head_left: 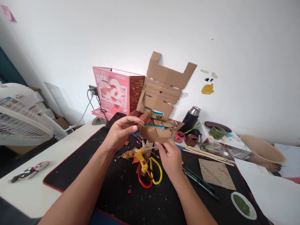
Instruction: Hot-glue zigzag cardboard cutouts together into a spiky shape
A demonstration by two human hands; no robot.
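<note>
My left hand [117, 132] is closed in a pinch at the upper left corner of a cut cardboard piece [153, 135]. My right hand [170, 156] grips the lower right edge of the same piece, its fingertips partly hidden. The cardboard is raised over the black desk mat [112, 187] and has an angular, notched outline. Just beneath it lies a yellow hot glue gun [142, 158], with a translucent glue stick [151, 148] at its back. Scissors [161, 175] with one red and one yellow handle rest under the gun, blades mostly hidden.
A pink box [114, 90] and an unfolded cardboard box [168, 73] stand against the wall. To the right are a black thermos [191, 118], paint jars [180, 137], wooden sticks [211, 155], a utility knife [200, 182] and corrugated cardboard [217, 173]. A fan [23, 115] stands left.
</note>
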